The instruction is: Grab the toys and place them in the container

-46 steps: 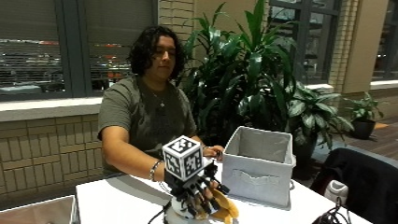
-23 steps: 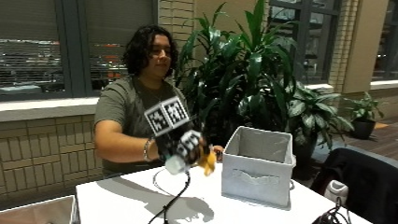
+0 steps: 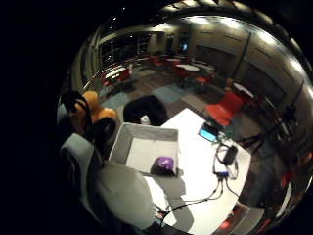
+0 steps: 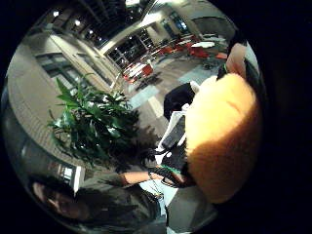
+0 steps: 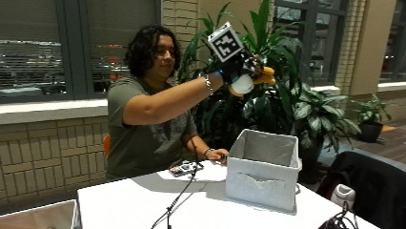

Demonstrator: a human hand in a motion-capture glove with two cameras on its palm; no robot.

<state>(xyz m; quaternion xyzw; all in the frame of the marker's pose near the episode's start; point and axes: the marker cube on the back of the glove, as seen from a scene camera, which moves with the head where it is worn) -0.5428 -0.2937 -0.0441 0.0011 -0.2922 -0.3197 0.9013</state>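
Note:
My gloved right hand is raised high above the grey fabric container and grips an orange plush toy. That orange toy fills much of the thumb side palm view and also shows beside the glove as the orange plush in the little finger side view. Straight below, the open container holds a purple toy against one wall. The bare left hand rests on the white table behind the container.
A small dark device and a sheet of paper lie by the left hand. A cable runs across the table. A big potted plant stands behind the container, a black jacket on a chair at the right, a grey bin at the left edge.
The right hand has risen from the table top with the orange toy, moving up and to the right until it is high over the container.

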